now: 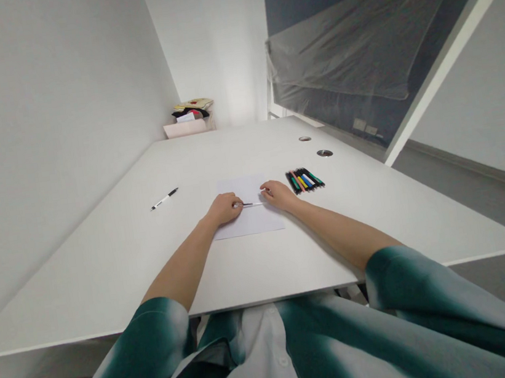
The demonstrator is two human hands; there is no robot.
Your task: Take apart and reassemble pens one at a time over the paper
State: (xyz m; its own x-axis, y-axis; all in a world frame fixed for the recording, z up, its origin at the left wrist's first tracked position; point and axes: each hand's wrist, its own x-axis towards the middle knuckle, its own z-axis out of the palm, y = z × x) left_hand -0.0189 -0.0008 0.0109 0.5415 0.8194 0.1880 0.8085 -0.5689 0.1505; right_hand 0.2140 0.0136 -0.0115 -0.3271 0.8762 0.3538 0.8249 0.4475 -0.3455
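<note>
A sheet of white paper (250, 223) lies flat on the white table (263, 268). Across its middle runs a slim pen (252, 204), dark toward the left and pale toward the right. My left hand (225, 209) rests on the paper's left side, its fingers closed around the pen's dark end. On the opposite side, my right hand (279, 195) has its fingers curled at the pale end, which passes out of sight beneath them. Just right of that hand lies a row of several coloured markers (305, 180) with dark caps.
A black-and-white pen (164, 199) lies farther left on the table. Two round cable grommets (325, 153) sit near the right edge. Past the far edge stands a box (186, 127) with cloth items. A dark panel (331, 48) under clear plastic film leans at right.
</note>
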